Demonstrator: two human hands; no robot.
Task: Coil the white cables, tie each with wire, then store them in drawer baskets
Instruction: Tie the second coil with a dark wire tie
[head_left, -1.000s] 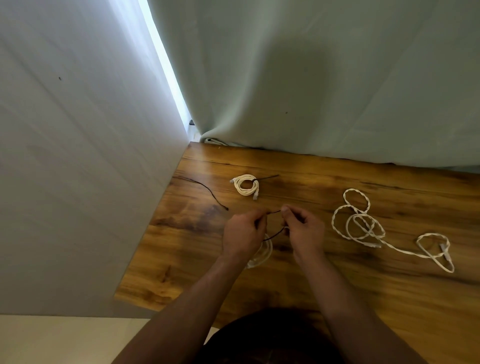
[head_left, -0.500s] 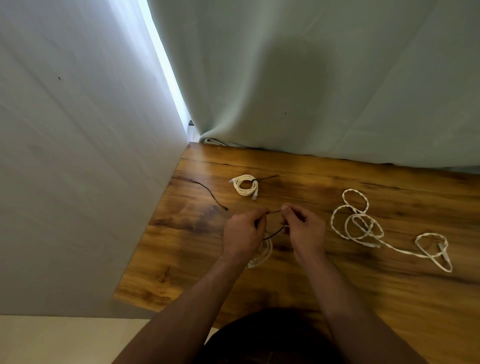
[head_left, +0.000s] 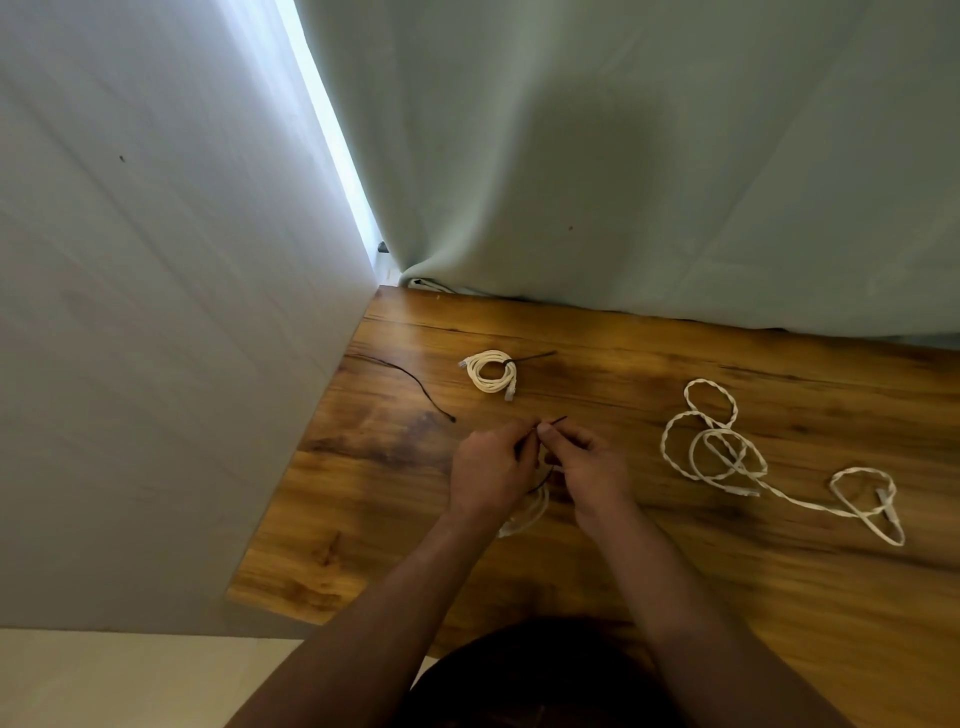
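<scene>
My left hand (head_left: 491, 470) and my right hand (head_left: 589, 467) meet over the wooden table (head_left: 675, 561), both pinching a thin black tie wire (head_left: 553, 422) whose ends stick up between my fingertips. A coiled white cable (head_left: 527, 512) lies under my hands, mostly hidden, with the wire looped round it. Farther back rests another coiled white cable (head_left: 491, 371), tied with a black wire. A loose, uncoiled white cable (head_left: 727, 457) sprawls on the right.
A spare black wire (head_left: 410, 376) lies near the table's left edge. A grey wall stands to the left and a pale green curtain (head_left: 623, 182) hangs behind the table. No drawer or basket is in view.
My fingertips have drawn closer together on the wire, and its ends have shifted slightly. The cables on the table have not moved.
</scene>
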